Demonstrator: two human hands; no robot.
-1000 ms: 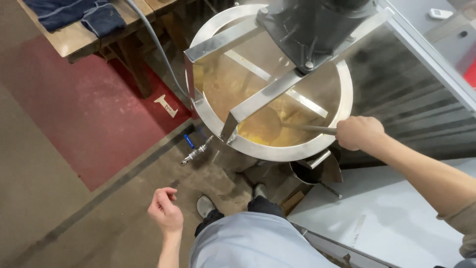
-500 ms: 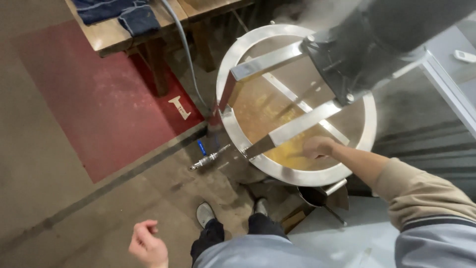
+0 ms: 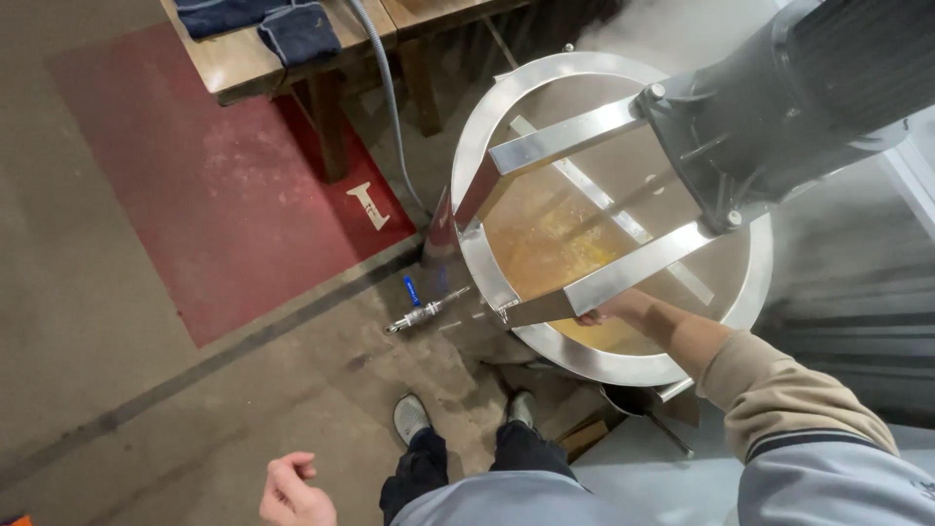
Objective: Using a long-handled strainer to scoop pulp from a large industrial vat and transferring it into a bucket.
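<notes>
Right hand (image 3: 609, 310) reaches into the steaming steel vat (image 3: 506, 107); left hand (image 3: 292, 492) hangs loosely curled.

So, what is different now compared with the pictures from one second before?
The right hand went from holding a metal rod at the rim of the vat to reaching in under the steel bar, over the yellow liquid; the rod no longer shows. The left hand stayed loosely curled and empty. Vat, motor and valve look unchanged.
</notes>
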